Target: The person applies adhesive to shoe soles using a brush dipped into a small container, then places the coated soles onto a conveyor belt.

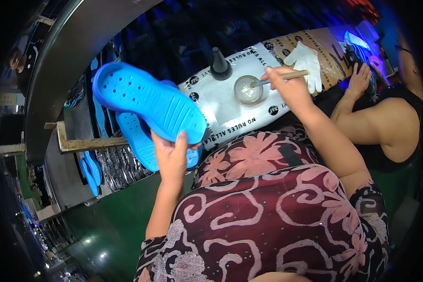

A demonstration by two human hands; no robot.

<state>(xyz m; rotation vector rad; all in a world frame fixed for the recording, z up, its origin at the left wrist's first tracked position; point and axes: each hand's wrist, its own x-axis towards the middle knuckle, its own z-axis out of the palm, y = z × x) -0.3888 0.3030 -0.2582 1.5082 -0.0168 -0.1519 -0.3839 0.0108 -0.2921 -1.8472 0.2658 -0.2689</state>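
Brush (279,77) in small jar (247,90), perhaps of glue

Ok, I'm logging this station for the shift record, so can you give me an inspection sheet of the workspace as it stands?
Surface: narrow work board wrapped in white printed film, cardboard at its far end.
Job's things: blue shoe sole held tread up in the left hand; right hand holds a wooden-handled brush, tip in a small round dish.
Clutter: black cone-topped bottle and white glove on the board; more blue soles lie below.
Fingers: both hands closed around what they hold.
Cables: nothing seen.
Surroundings: curved grey metal housing at left; another person's hand works at the right under blue light.
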